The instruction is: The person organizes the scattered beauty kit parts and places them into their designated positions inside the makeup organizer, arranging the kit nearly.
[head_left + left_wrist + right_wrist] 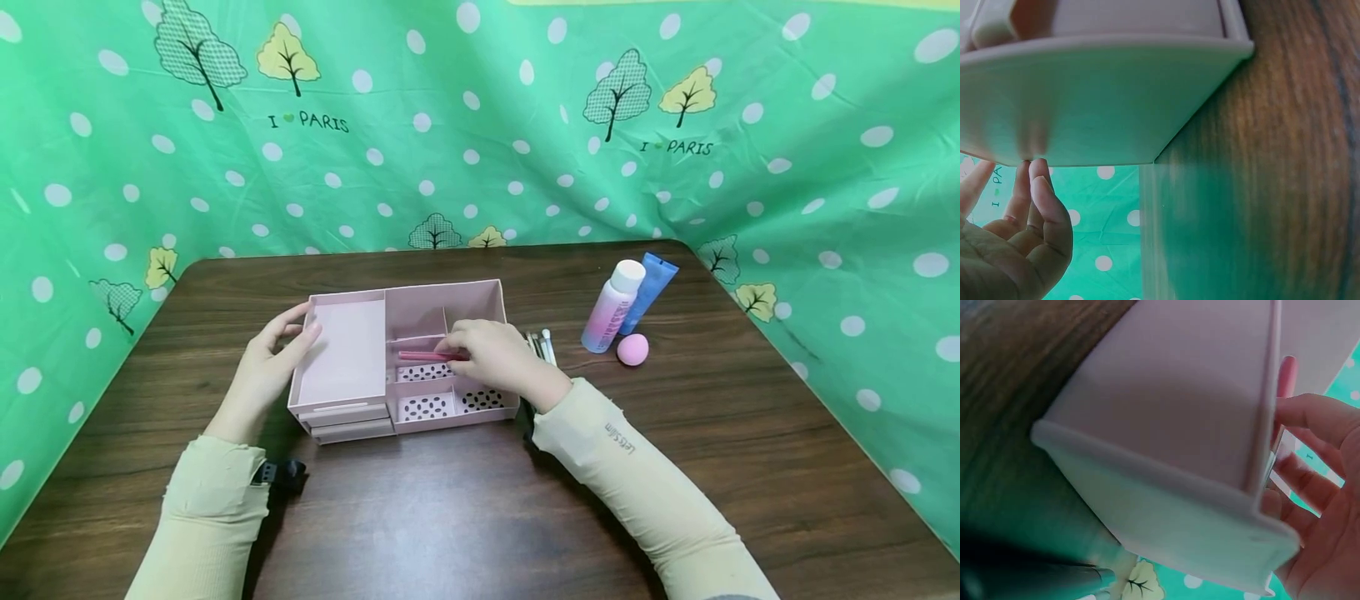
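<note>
A pale pink desk organizer (347, 350) stands on the table, with a flat tray top and drawers at left and open compartments at right. My left hand (262, 367) holds its left side, thumb over the rim; in the left wrist view, the fingertips (1040, 165) meet the wall's far edge. Over the middle compartments, my right hand (491, 354) pinches a slim pink stick (423, 356), which lies level above a dotted compartment floor (426, 373). The stick's rounded end (1286, 378) shows past the organizer's wall in the right wrist view. Fingers hide its other end.
Several slim brushes (547, 343) lie right of the organizer, partly behind my right wrist. Farther right stand a pink-and-blue bottle (609, 312) with a white cap, a blue tube (651, 287) and a pink makeup sponge (633, 350). A green dotted curtain (480, 183) hangs behind the table.
</note>
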A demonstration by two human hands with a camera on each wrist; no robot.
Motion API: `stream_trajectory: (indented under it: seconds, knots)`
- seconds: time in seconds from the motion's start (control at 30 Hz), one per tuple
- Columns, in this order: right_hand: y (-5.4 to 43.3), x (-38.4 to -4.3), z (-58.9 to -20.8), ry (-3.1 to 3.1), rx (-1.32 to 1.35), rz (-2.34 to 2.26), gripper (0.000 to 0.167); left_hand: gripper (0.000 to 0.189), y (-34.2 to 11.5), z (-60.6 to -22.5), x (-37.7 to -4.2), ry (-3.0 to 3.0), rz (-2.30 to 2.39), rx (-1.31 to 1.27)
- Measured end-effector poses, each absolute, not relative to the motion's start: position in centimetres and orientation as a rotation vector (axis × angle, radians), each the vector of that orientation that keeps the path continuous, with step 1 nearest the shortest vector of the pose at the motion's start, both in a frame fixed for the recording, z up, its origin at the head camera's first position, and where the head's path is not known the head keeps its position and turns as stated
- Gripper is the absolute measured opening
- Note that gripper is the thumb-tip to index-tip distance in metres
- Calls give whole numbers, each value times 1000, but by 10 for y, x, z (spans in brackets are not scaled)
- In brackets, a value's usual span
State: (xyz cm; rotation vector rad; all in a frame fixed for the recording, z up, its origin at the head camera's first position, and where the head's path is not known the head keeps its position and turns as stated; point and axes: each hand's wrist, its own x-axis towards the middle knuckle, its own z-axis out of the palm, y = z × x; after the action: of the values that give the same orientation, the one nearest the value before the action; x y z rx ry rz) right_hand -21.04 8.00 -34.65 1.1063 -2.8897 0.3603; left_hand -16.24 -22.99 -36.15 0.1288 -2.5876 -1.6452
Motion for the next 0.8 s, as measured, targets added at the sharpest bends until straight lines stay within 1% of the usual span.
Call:
stream_trajectory:
  seconds: [0.8]
  knots:
    - [79,-206,-357,-2847,1118,333,20,63,-228,-360,-161,-2588,-1668,131]
